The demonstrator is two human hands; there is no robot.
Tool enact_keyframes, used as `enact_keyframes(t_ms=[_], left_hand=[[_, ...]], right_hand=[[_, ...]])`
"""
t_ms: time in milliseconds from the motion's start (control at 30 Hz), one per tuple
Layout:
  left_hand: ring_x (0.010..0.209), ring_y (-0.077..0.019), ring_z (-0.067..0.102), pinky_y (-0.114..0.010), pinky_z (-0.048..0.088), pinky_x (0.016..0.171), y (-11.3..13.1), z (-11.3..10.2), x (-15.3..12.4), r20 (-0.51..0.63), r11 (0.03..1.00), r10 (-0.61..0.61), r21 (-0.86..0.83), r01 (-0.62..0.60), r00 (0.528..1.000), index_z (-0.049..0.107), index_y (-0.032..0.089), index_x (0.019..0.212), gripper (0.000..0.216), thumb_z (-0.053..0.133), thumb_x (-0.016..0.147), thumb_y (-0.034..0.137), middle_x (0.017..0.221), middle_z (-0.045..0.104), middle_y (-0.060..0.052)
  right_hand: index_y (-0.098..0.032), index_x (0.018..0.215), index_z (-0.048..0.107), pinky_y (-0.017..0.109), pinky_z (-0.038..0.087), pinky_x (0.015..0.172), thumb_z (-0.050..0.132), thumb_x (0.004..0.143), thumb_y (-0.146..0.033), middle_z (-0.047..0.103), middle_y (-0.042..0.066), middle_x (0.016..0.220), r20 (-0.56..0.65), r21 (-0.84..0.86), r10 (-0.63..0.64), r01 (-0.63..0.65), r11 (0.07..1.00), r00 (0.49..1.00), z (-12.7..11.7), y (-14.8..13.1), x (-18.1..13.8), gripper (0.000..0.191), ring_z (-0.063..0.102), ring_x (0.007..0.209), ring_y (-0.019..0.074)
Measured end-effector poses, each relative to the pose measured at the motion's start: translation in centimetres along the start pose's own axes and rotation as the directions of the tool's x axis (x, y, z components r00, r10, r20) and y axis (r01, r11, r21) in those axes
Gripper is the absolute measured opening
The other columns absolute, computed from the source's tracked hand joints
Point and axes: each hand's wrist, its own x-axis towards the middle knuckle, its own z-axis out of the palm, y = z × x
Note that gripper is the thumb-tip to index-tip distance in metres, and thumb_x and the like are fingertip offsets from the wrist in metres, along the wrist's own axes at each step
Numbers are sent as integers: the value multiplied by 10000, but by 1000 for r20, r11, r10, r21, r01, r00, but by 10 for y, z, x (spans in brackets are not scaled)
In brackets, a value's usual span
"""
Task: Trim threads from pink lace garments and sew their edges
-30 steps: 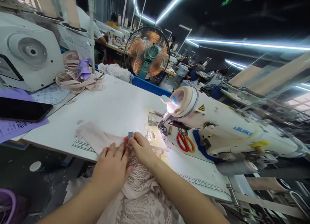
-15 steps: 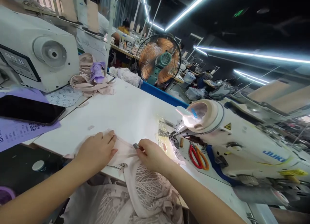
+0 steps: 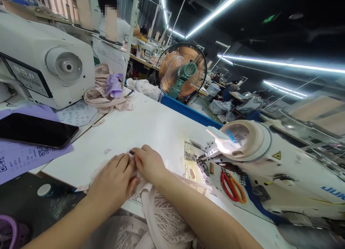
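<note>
Resting left hand [image 3: 114, 177], of undeterminable grip, on lace fabric [image 3: 169, 218] trailing bodyward, and pinching dark piece [image 3: 132, 152] in right hand [image 3: 149, 164], nearer sewing machine [image 3: 269, 157].

Black phone [image 3: 40, 129] on purple paper [image 3: 25, 159], large fan [image 3: 184, 71] farther back.

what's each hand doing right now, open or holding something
Left hand: resting on pale pink thin fabric; whether it grips cannot be told.
Right hand: closed, holding a small dark grey rectangular piece.
</note>
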Motion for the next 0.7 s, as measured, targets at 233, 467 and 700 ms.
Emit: enact_keyframes(t_ms=[233,467,700], left_hand=[[1063,-350,583,-508,535,884,-2,3,0,20,1000,1,-6,0,1000,640,26,1160,431,527,833,283,1142,655,-218],[1065,-348,581,-513,535,881,-2,2,1,54,1000,-15,-17,16,998,647,56,1150,404,526,836,280,1153,646,-213],[1049,-342,576,-509,533,863,-3,0,3,69,1000,-9,-19,10,998,646,81,1153,388,520,837,269,1147,636,-204]], right_hand=[[-260,1215,610,272,401,583,419,937,-235,600,53,927,5,-93,-8,8,996,1000,2,-4,5,337,583,720,176],[-240,1087,633,257,307,475,416,927,-231,559,32,824,15,-184,-51,53,981,999,2,-6,8,270,520,596,146],[-210,1033,613,269,332,485,474,888,-195,555,41,818,62,-254,-115,128,959,991,-1,-7,6,202,562,658,172]])
